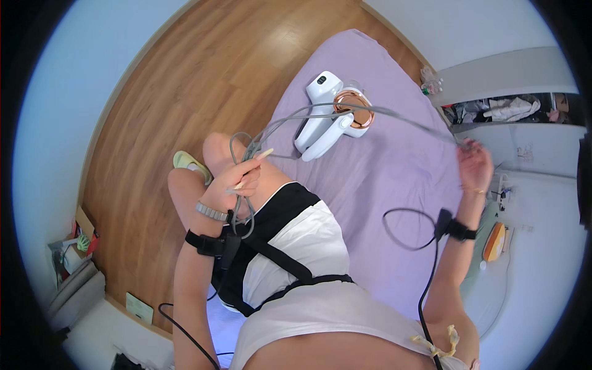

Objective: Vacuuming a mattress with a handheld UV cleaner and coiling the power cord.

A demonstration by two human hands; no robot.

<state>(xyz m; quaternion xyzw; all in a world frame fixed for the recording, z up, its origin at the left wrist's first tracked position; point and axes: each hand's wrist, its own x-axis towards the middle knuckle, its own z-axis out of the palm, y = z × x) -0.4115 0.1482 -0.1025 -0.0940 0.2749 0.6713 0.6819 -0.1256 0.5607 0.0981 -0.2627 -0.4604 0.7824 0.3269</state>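
My left hand (233,182) is closed around several loops of a grey power cord (303,111) above my thigh. From those loops the cord runs across to my right hand (476,166), which is raised at the far right with the cord at its fingertips; that hand is blurred. Under the stretched cord, a white handheld appliance, apparently a garment steamer (323,134), lies on the lilac bed sheet (397,171). Its round part (358,111) is rimmed in rose gold, and the head beside it (323,85) carries a small dark panel.
A wooden floor (152,125) lies left of the bed. On the right stands a shelf with clothes (513,109). An orange object (495,241) sits beyond my right forearm. Black cables (428,286) run from the straps on both wrists.
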